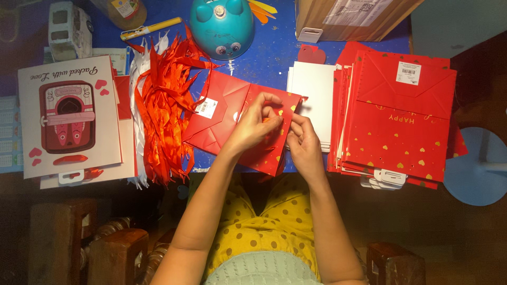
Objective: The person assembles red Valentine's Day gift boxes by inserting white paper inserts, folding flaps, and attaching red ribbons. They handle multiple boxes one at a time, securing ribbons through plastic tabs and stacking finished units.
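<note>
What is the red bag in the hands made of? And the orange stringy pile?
The red bag looks like glossy paper or card: it lies flat with sharp folded creases. The orange pile looks like shiny satin ribbon, in thin, limp, curling strips. Both hands, left and right, pinch the bag's top edge.

Head view, straight down (close)

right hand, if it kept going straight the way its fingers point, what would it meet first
The right hand points up and slightly left, already touching the red gift bag. Past its edge, probably bare blue table; depth is unclear.
</note>
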A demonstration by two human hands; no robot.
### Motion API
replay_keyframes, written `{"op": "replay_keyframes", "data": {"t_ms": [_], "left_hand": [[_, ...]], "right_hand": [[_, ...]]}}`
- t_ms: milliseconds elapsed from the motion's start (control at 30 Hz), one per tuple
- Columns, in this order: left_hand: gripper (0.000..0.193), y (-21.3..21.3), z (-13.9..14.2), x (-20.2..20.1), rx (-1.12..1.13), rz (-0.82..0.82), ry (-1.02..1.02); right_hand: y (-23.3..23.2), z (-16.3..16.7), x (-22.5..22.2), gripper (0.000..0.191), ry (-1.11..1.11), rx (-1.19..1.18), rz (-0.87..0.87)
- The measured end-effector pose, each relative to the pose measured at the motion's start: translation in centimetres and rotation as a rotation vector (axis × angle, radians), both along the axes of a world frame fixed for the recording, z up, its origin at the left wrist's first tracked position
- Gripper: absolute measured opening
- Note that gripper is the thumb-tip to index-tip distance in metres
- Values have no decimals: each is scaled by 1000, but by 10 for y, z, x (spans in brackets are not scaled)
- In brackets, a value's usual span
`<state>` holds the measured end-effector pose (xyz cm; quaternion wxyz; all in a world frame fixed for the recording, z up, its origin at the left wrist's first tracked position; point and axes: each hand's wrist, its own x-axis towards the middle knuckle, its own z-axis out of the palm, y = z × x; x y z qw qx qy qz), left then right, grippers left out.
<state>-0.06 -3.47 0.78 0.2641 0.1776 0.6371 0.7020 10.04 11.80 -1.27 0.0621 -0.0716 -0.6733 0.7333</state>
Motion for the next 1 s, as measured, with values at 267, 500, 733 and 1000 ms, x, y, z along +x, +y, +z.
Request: {"op": "replay_keyframes", "data": {"t_ms": [267, 500, 733, 1000], "left_hand": [[34, 7, -21, -2, -1, 50, -15], [33, 2, -40, -6, 36, 67, -194], [34, -22, -53, -4, 103, 78, -269], [42, -6, -31, 18, -161, 122, -31]], "right_hand": [[2, 16, -10, 32, -166, 307, -80], [-4, 23, -20, 12, 4, 718, -208], [-1, 25, -14, 8, -127, 432, -317], [21, 12, -18, 6, 100, -215, -321]]}}
